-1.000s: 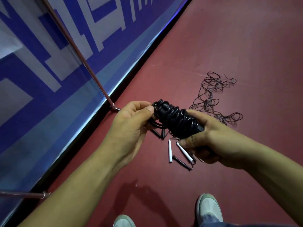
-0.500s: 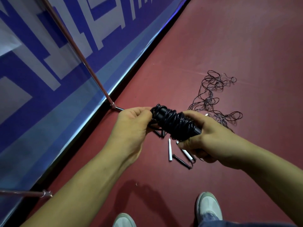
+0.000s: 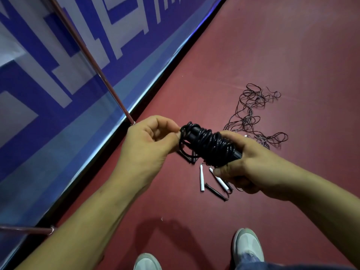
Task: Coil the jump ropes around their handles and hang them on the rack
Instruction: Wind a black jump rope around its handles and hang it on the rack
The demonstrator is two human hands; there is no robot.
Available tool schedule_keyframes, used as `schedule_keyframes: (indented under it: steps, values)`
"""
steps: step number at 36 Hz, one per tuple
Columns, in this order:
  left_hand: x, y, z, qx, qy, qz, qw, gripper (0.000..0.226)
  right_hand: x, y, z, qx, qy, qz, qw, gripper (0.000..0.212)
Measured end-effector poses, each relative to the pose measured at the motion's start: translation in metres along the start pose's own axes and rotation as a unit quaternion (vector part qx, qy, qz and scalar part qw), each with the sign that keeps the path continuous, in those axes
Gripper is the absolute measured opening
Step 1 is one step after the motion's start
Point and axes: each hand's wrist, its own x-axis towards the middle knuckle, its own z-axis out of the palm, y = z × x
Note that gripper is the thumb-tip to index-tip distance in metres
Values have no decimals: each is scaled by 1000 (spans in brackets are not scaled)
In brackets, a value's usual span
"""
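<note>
From the head view, the right hand (image 3: 251,168) holds a black jump rope (image 3: 210,147), coiled thickly round its handles, its grip clenched on the bundle's lower end. The left hand (image 3: 148,145) meets the bundle's other end, its grip pinching a loose loop of cord between thumb and forefinger. Below them on the red floor (image 3: 272,55) lie 2 white handles (image 3: 202,178), a dark handle (image 3: 216,191) and a tangle of thin ropes (image 3: 253,117). A blue banner (image 3: 58,75) with a metal rod (image 3: 93,61) lines the left. 2 pale shoes (image 3: 247,244) show at the bottom.
</note>
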Motion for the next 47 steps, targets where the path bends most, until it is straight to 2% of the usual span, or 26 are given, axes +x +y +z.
schedule_keyframes:
  steps: [6, 12, 15, 17, 19, 20, 22, 25, 30, 34, 37, 40, 43, 47]
  values:
    - [-2, 4, 2, 2, 11, -19, 1000, 4, 2, 1, 1, -63, 43, -21, 997, 54]
    - [-1, 2, 8, -60, 47, -78, 994, 3, 2, 1, 4, -128, 77, -46, 988, 51]
    - [0, -5, 9, 26, 78, -63, 995, 9, 3, 3, 5, -131, 82, -46, 987, 52]
    - [2, -11, 10, 162, 82, -16, 983, 22, 5, 5, 8, -115, 86, -38, 989, 55]
    - [2, -13, 11, 270, 60, 5, 961, 34, 9, 8, 8, -75, 100, -18, 992, 57]
    - [2, -12, 11, 279, 37, -1, 959, 35, 11, 8, 6, -47, 110, -7, 993, 58]
    - [-1, -6, 10, 269, -29, -11, 963, 29, 13, 9, -1, 10, 121, 14, 993, 58]
    - [-8, -1, 10, 268, -104, 8, 958, 23, 13, 11, -2, 37, 94, 41, 994, 57]
    - [-10, 5, 5, 235, -147, 13, 961, 28, 14, 12, 0, 71, 67, 71, 993, 51]
    - [-9, 7, 5, 80, -139, -36, 986, 26, 14, 11, -4, 90, 61, 81, 991, 45]
    - [-8, 1, 4, 32, -170, -73, 982, 21, 15, 14, -3, 50, 75, 91, 992, 47]
    - [-8, -4, 3, 72, -189, -93, 975, 13, 16, 19, 3, -33, 113, 75, 990, 53]
    - [-5, -12, 4, 115, -153, -91, 977, 14, 18, 24, 8, -117, 132, 63, 982, 53]
    - [0, -11, 1, 47, -95, -103, 989, 8, 17, 27, 5, -160, 105, 72, 979, 47]
